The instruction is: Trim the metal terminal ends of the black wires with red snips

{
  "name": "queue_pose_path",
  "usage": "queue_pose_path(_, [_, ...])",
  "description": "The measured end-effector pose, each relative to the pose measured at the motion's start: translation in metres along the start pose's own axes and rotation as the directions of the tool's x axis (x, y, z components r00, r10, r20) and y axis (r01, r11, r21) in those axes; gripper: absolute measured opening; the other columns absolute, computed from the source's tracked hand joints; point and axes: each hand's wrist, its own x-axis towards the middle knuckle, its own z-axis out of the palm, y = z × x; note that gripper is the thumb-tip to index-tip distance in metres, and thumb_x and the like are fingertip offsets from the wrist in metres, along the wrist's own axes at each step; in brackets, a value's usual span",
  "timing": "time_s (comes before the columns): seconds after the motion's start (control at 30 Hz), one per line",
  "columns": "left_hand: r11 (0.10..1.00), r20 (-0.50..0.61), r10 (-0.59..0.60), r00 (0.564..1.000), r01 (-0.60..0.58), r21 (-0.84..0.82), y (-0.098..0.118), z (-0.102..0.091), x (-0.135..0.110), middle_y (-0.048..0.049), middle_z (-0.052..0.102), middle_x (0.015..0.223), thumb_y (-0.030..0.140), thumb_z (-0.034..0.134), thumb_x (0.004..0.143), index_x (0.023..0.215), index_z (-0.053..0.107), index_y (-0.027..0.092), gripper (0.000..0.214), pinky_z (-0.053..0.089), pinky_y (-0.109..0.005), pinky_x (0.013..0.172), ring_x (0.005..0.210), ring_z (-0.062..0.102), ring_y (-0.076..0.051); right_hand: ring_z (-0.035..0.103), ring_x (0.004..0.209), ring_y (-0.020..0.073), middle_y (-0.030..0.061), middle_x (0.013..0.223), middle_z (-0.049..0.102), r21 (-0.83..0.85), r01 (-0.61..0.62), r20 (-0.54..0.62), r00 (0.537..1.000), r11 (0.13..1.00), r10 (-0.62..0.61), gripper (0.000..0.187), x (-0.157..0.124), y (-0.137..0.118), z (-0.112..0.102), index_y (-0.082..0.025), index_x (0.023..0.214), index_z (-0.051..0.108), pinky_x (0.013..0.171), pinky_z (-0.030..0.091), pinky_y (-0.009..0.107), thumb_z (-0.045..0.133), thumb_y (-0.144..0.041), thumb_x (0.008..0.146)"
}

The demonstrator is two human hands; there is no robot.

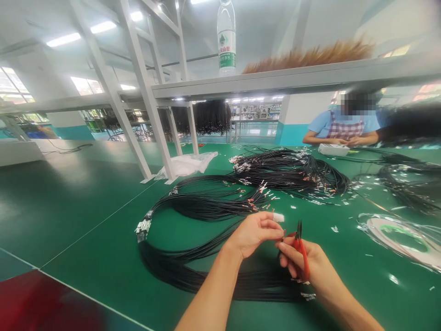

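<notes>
My left hand (259, 233), a white wrap on one fingertip, pinches the end of a thin black cable; the fingers partly hide it. Close against it, my right hand (306, 262) holds red-handled pliers (304, 259), their dark jaws pointing up. The right thumb and forefinger also meet at the cable end. Beneath my forearms runs a curved bundle of black cables (165, 271), with white connectors (144, 226) gathered at its left bend. Another cable bundle (206, 207) with exposed copper-coloured ends lies just beyond my hands.
A large cable heap (282, 172) lies farther back on the green table (103, 202). White shelf legs (148, 105) stand beside a plastic bag (189, 164). A bottle (226, 41) is on the shelf overhead. At right are a wire coil (375, 230) and scraps; a co-worker (344, 124) sits opposite.
</notes>
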Motion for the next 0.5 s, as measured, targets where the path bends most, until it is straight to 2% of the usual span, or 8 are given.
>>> queue_pose_path(0.17, [1.000,-0.065,0.012,0.998,-0.011,0.012,-0.002,0.000,0.001,-0.0009,0.061,0.072,0.019,0.082,0.053,0.097,0.062,0.010,0.049,0.040,-0.025,0.066,0.065,0.055,-0.010,0.040,0.037,0.0078,-0.0016,0.049,0.057,-0.007,-0.020,0.016,1.000,1.000,0.020,0.041,-0.001,-0.001,-0.001,-0.017,0.066,0.060,0.037,0.029,0.019,0.068,-0.056,0.073])
queue_pose_path(0.33, [0.999,-0.097,-0.020,0.995,0.023,0.035,0.000,0.004,-0.002,-0.0001,0.060,0.069,0.014,0.077,0.055,0.094,0.062,0.010,0.042,0.041,-0.026,0.065,0.061,0.055,-0.010,0.042,0.037,0.0084,-0.0011,0.050,0.057,-0.114,-0.049,0.035,0.998,0.992,0.054,0.052,-0.001,-0.008,-0.005,-0.017,0.063,0.056,0.037,0.028,0.020,0.066,-0.068,0.064])
queue_pose_path(0.4, [0.999,-0.094,-0.050,0.994,0.051,0.015,0.001,0.011,-0.005,0.0001,0.060,0.068,0.011,0.074,0.055,0.095,0.061,0.010,0.041,0.042,-0.026,0.065,0.060,0.056,-0.010,0.042,0.037,0.0089,-0.0011,0.050,0.056,-0.201,-0.063,0.066,0.995,0.978,0.077,0.056,-0.005,-0.013,-0.013,-0.017,0.065,0.055,0.037,0.027,0.020,0.061,-0.073,0.064])
queue_pose_path(0.5, [0.997,-0.047,-0.082,0.996,0.082,0.009,0.001,0.026,-0.011,0.0004,0.061,0.067,0.009,0.072,0.055,0.094,0.060,0.011,0.041,0.042,-0.026,0.063,0.056,0.055,-0.009,0.039,0.038,0.0086,-0.0021,0.049,0.052,-0.375,-0.078,0.110,0.986,0.924,0.128,0.056,-0.017,-0.023,-0.037,-0.017,0.062,0.051,0.039,0.025,0.021,0.055,-0.073,0.068])
